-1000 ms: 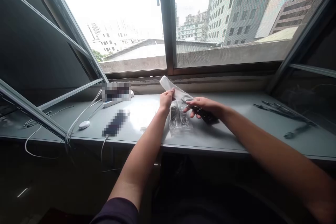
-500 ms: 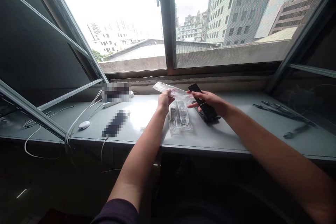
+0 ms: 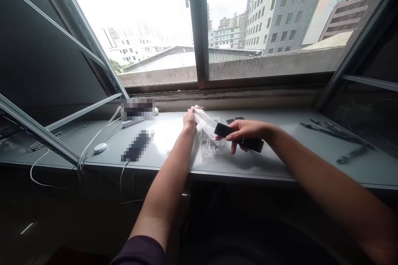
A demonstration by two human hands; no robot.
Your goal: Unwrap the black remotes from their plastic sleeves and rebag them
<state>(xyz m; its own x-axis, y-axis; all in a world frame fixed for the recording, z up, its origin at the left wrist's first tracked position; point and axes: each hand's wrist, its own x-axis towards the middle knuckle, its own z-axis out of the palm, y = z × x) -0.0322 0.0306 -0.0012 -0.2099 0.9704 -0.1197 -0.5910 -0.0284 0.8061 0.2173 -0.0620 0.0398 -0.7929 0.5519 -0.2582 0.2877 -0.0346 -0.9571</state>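
Remote (image 3: 222,130): swung lower and flatter since half a second ago; it lies across my right grip (image 3: 248,129), middle hidden, one end at the plastic bag (image 3: 205,122), entry impossible to tell.
Right grip: thumb and fingers pinching the remote above the worktop (image 3: 280,161).
Left grip (image 3: 189,121): pinching the plastic bag's far end.
Packed bag (image 3: 209,147): on the worktop, partly covered, contents unclear.
Dark object (image 3: 230,121): behind my right grip, mostly hidden.

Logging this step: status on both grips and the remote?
Left grip pinching plastic bag. Right grip closed on black remote, its left end overlapping the bag in view. Filled clear bag below on desk, close by.
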